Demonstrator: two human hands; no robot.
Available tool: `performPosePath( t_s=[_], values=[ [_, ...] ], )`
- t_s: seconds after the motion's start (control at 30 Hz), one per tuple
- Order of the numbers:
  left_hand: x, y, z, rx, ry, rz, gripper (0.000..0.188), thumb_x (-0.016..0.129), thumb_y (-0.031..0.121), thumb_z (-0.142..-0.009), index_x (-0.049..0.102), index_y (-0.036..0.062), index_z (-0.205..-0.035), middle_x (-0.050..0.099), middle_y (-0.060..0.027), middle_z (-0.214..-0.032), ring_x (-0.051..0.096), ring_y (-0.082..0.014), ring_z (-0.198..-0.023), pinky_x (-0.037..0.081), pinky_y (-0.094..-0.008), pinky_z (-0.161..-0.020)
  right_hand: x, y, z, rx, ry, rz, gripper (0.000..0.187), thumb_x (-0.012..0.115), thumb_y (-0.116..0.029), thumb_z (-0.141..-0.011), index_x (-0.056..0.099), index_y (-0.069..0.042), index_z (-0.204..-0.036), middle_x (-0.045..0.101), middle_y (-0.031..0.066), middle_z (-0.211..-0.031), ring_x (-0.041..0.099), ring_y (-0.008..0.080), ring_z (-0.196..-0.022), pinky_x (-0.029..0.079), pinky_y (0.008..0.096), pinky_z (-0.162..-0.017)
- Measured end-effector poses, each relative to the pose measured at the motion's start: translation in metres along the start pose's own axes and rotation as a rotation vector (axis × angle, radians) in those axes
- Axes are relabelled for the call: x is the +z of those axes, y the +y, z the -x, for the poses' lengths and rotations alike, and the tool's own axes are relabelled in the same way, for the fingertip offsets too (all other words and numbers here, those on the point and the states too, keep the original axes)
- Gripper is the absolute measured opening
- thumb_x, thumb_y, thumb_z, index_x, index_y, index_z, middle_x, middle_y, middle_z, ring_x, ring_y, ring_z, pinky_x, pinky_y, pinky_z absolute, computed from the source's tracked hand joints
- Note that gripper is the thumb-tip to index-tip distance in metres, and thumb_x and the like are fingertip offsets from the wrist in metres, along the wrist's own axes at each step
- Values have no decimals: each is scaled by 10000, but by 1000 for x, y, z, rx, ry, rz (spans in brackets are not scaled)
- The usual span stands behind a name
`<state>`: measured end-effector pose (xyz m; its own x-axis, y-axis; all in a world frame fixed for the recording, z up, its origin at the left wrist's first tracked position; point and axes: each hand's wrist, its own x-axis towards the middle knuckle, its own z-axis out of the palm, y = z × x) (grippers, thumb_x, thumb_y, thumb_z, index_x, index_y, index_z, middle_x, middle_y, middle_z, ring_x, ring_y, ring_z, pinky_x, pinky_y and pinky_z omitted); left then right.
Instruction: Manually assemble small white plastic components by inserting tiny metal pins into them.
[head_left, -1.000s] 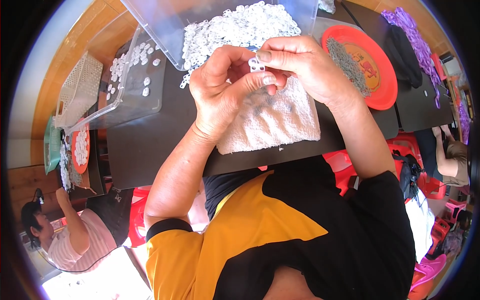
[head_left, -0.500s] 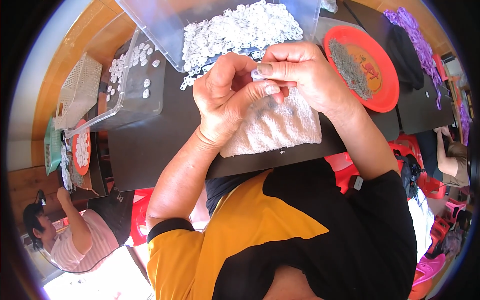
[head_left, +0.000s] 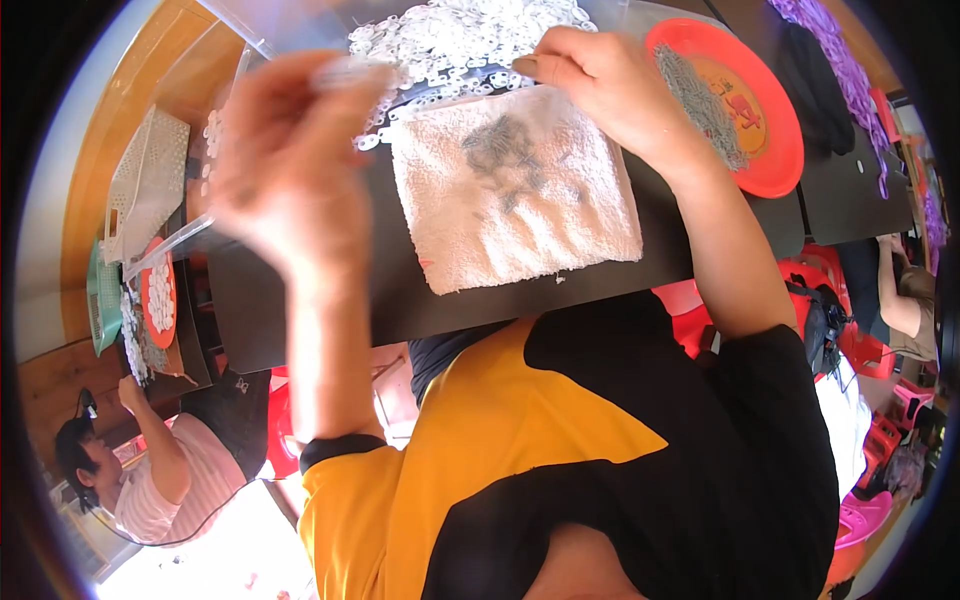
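Note:
My left hand (head_left: 295,165) is raised over the left part of the dark table and smeared by motion. A pale blur shows at its fingertips, and I cannot tell whether it is a piece or a nail. My right hand (head_left: 615,95) is over the upper right of a cream cloth (head_left: 520,235), beside a heap of small white plastic pieces (head_left: 470,40). Its thumb and fingers are closed together; what they hold, if anything, is hidden. On the cloth lies a small dark grey pile of thin pieces (head_left: 500,150).
Right of the cloth stands a red plate (head_left: 780,150) with thin grey pieces. Purple strands (head_left: 840,90) lie farther right. At the left are a white basket (head_left: 150,185), a green basket (head_left: 103,300) and an orange plate (head_left: 160,325) of white pieces. A seated co-worker (head_left: 165,465) is at the lower left.
My hands were together over the cloth, with a small white piece between their fingers. Now they are apart: the left has swung left, and the right has shifted slightly up and right.

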<state>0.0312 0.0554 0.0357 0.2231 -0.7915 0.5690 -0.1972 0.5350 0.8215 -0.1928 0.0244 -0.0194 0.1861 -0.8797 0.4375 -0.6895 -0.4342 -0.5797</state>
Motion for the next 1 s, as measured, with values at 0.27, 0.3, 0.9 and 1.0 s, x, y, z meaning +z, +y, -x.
performPosePath(
  t_s=[0.27,0.3,0.9,1.0],
  values=[
    [-108,29,-82,294,165,-843,215,768,43,-758,729,30,-968,658,-23,-780,563,-92,-663,448,-218,-572,-21,-29,-3,42,128,-133,152,668,-132,-819,628,14,-833,641,207,-764,652,333,-693,493,393,-632],
    [-111,23,-79,445,190,-1042,218,762,56,-771,733,52,-987,662,-16,-820,567,-91,-676,475,-229,-606,-20,-33,-5,-18,172,-157,134,659,-117,-822,631,14,-832,644,195,-750,654,313,-687,491,381,-624],
    [65,-39,46,315,-938,-573,109,668,90,-783,583,37,-825,568,-101,-873,569,-309,-880,490,-411,-732,-36,-32,1,-64,236,-320,89,647,-69,-830,630,17,-845,646,131,-713,621,189,-650,475,308,-607],
    [65,-38,44,305,-970,-611,110,668,87,-779,578,32,-809,570,-109,-880,563,-328,-883,488,-418,-741,-37,-34,1,-46,224,-352,102,656,-80,-835,627,17,-839,644,113,-707,602,153,-643,466,290,-600]
  ],
)
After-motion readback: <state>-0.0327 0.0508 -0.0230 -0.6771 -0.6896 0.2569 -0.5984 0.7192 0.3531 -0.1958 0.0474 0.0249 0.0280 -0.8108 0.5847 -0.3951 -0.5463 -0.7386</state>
